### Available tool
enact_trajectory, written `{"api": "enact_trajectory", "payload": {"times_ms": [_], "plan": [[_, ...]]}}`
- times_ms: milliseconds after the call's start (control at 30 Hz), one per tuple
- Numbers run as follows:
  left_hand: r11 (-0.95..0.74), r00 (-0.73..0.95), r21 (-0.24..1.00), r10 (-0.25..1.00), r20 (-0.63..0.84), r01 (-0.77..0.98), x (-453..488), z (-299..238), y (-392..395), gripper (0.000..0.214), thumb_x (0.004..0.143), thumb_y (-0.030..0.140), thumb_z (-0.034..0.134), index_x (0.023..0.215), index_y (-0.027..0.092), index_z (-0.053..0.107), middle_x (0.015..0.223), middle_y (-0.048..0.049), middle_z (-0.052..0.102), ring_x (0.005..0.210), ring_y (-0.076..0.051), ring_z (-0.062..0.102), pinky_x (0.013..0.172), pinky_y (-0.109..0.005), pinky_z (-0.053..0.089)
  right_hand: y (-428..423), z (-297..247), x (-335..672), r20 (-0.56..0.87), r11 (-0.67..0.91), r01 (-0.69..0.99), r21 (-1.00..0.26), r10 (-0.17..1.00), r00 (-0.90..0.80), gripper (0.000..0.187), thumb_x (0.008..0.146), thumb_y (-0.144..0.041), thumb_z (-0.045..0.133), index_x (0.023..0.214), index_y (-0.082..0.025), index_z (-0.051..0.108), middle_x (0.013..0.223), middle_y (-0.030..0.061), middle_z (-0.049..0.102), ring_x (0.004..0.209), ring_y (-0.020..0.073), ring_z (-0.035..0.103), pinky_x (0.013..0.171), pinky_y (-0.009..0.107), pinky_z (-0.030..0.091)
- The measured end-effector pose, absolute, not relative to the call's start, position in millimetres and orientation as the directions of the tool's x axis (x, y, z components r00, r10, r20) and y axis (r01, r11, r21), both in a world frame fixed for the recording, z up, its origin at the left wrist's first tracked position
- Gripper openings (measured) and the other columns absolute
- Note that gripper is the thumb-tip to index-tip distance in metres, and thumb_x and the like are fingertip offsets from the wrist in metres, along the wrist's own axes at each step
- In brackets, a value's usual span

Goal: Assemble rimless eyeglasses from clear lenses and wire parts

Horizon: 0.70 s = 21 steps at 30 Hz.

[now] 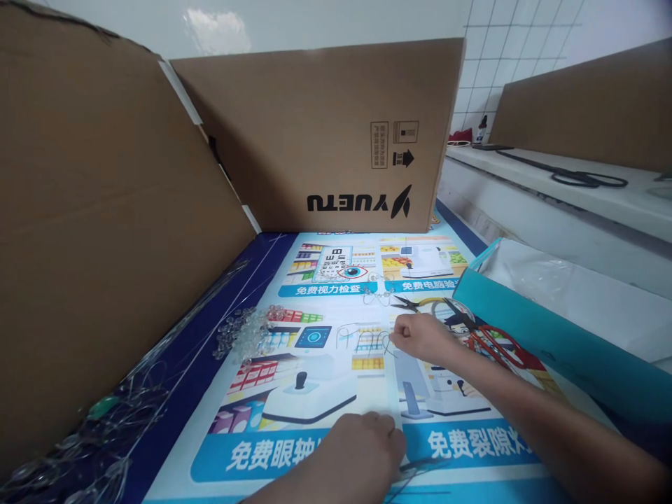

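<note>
My right hand (423, 336) is closed in a pinch at the end of a thin bent wire (386, 341), over the printed sheet. Other curved wire pieces (346, 332) lie just left of it. My left hand (367, 448) is low in the middle, its fingers curled; what they hold, if anything, is hidden. Beside it lies a bundle of thin dark wires (423, 467). Pliers with yellow handles (420, 304) and red-handled scissors (496, 344) rest beyond my right hand and forearm. A pile of clear beads (249, 334) is at the left.
Tall cardboard panels (315, 133) wall off the back and left. Strung wires with clear pieces (105, 427) lie along the left panel. At the right stands a teal box (551, 329) with clear plastic inside. Black scissors (572, 176) rest on the white ledge (525, 164).
</note>
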<state>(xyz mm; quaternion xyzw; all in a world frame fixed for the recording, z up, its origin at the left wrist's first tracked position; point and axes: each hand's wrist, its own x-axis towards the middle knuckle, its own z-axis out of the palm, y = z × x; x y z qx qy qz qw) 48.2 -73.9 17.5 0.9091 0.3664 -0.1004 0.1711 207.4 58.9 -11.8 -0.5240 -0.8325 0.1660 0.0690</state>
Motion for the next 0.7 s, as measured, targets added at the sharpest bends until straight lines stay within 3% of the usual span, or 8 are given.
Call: {"api": "enact_trajectory", "payload": {"times_ms": [100, 267, 400, 500, 567, 633, 700], "plan": [[-0.702, 0.729, 0.212, 0.619, -0.292, 0.68, 47.5, 14.4, -74.4, 0.015, 0.08, 0.015, 0.049, 0.092, 0.013, 0.059, 0.088, -0.0117, 0.064, 0.074, -0.025, 0.062, 0.053, -0.029, 0.045, 57.8, -10.9, 207.1, -0.058, 0.392, 0.848, -0.356, 0.897, -0.439, 0.019, 0.077, -0.035, 0.051, 0.068, -0.02, 0.058, 0.062, -0.001, 0.06, 0.059, 0.0121, 0.051, 0.049, 0.022, 0.022], [-0.665, 0.717, 0.27, 0.628, -0.303, 0.697, 47.3, 28.0, -72.0, 0.014, 0.081, 0.02, 0.049, 0.091, 0.016, 0.058, 0.09, -0.0096, 0.065, 0.075, -0.025, 0.062, 0.05, -0.027, 0.04, 55.9, -8.7, 206.5, -0.027, 0.396, 0.839, -0.373, 0.899, -0.437, 0.023, 0.078, -0.036, 0.05, 0.063, -0.019, 0.056, 0.057, -0.0016, 0.056, 0.055, 0.0108, 0.048, 0.048, 0.022, 0.021], [-0.54, 0.664, 0.387, 0.596, -0.451, 0.748, 41.3, 47.5, -67.8, 0.01, 0.081, 0.023, 0.047, 0.081, 0.018, 0.055, 0.08, -0.0053, 0.066, 0.065, -0.02, 0.06, 0.046, -0.025, 0.03, 57.5, -3.9, 206.5, 0.021, 0.399, 0.816, -0.418, 0.902, -0.431, 0.031, 0.082, -0.042, 0.045, 0.063, -0.018, 0.053, 0.058, -0.0019, 0.054, 0.055, 0.0102, 0.047, 0.048, 0.021, 0.024], [-0.426, 0.678, 0.562, 0.633, -0.375, 0.708, 27.7, 51.8, -60.4, 0.01, 0.083, 0.023, 0.043, 0.08, 0.02, 0.052, 0.078, -0.0007, 0.063, 0.066, -0.015, 0.055, 0.05, -0.022, 0.03, 57.2, 2.9, 207.4, 0.054, 0.414, 0.72, -0.557, 0.883, -0.466, 0.031, 0.08, -0.042, 0.048, 0.063, -0.017, 0.054, 0.057, -0.0022, 0.051, 0.055, 0.0095, 0.046, 0.049, 0.019, 0.028], [-0.322, 0.687, 0.684, 0.63, -0.362, 0.655, 17.2, 48.4, -52.9, 0.009, 0.083, 0.022, 0.041, 0.078, 0.02, 0.05, 0.072, 0.0021, 0.059, 0.063, -0.012, 0.05, 0.052, -0.021, 0.031, 54.7, 9.2, 208.3, -0.045, 0.401, 0.591, -0.7, 0.801, -0.597, 0.029, 0.079, -0.042, 0.051, 0.069, -0.016, 0.057, 0.058, -0.0026, 0.051, 0.054, 0.0085, 0.047, 0.048, 0.018, 0.031], [-0.213, 0.673, 0.757, 0.641, -0.369, 0.618, 8.4, 42.8, -45.1, 0.011, 0.083, 0.021, 0.038, 0.076, 0.02, 0.046, 0.068, 0.0032, 0.054, 0.062, -0.011, 0.046, 0.053, -0.02, 0.032, 50.5, 16.1, 208.9, -0.211, 0.321, 0.492, -0.809, 0.622, -0.754, 0.03, 0.081, -0.043, 0.049, 0.079, -0.015, 0.06, 0.058, -0.0029, 0.052, 0.05, 0.0077, 0.047, 0.046, 0.017, 0.033], [-0.156, 0.657, 0.793, 0.664, -0.357, 0.589, 2.6, 38.0, -38.7, 0.01, 0.083, 0.02, 0.038, 0.075, 0.019, 0.045, 0.068, 0.0036, 0.051, 0.062, -0.01, 0.043, 0.054, -0.02, 0.032, 45.5, 22.4, 208.7, -0.236, 0.337, 0.414, -0.846, 0.46, -0.856, 0.031, 0.082, -0.042, 0.049, 0.081, -0.014, 0.062, 0.06, -0.0026, 0.052, 0.052, 0.0072, 0.047, 0.048, 0.016, 0.035]]}}
